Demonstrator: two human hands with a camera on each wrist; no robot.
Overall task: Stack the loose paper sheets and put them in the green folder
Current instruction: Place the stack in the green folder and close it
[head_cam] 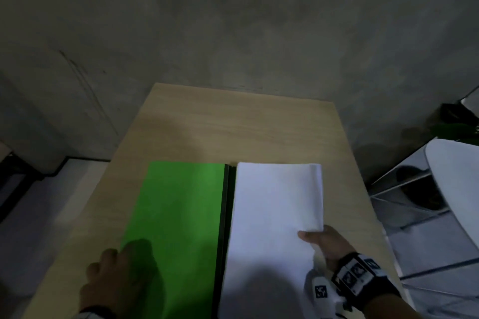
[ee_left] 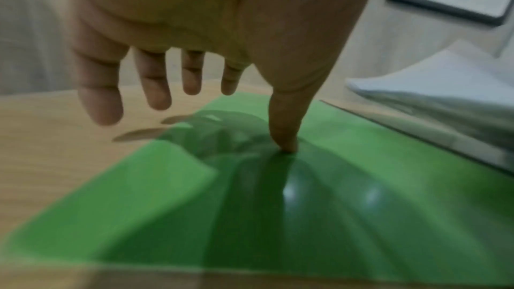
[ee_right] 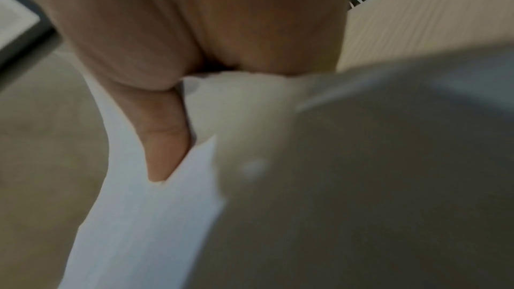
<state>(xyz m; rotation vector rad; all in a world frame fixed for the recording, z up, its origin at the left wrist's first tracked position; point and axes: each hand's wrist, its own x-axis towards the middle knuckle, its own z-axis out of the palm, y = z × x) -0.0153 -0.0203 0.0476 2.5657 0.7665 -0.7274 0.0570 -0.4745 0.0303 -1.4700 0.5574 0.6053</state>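
Observation:
The green folder [head_cam: 176,228] lies open on the wooden table [head_cam: 233,124], its dark spine running down the middle. A stack of white paper sheets [head_cam: 274,215] lies on the right half, its right edge lifted and curling. My right hand [head_cam: 315,237] pinches that edge near the front right corner, thumb [ee_right: 164,140] on top of the paper sheets [ee_right: 155,228] and fingers hidden beneath. My left hand [head_cam: 114,274] sits at the left edge of the green cover. Its thumb [ee_left: 286,140] presses down on the green folder [ee_left: 333,206], and its fingers [ee_left: 158,87] hang straight above the table.
Bare wood stretches beyond the folder to the far table edge, against a grey concrete wall [head_cam: 233,21]. A white rounded piece of furniture with a metal frame [head_cam: 453,189] stands close to the right. Pale floor [head_cam: 39,202] lies to the left.

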